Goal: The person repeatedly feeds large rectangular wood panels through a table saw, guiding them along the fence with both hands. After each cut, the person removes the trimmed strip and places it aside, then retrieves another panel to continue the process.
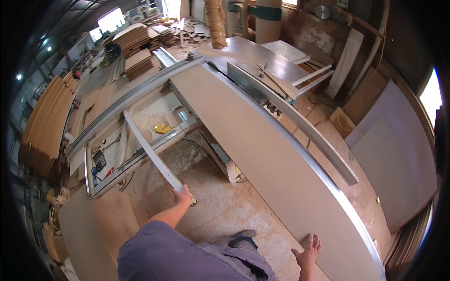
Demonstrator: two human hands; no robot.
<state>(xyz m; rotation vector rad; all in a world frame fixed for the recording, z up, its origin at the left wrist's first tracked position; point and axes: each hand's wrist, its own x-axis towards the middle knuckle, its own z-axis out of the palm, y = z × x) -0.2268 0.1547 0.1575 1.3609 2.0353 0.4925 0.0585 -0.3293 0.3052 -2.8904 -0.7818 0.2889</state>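
Observation:
My left hand is wrapped round the near end of a pale metal bar. The bar runs away from me across a metal frame at the left. My right hand rests on a long beige board, near its close end, with the fingers spread. That board stretches from beside me to the far side of a panel saw, alongside the saw's bright metal edge. To its right a long metal fence reaches toward me from the grey saw table.
Stacked sheets stand at the left; more piles lie farther back. A large pale panel leans at the right. Within the frame are a yellow tool and a calculator. A hose hangs over the saw.

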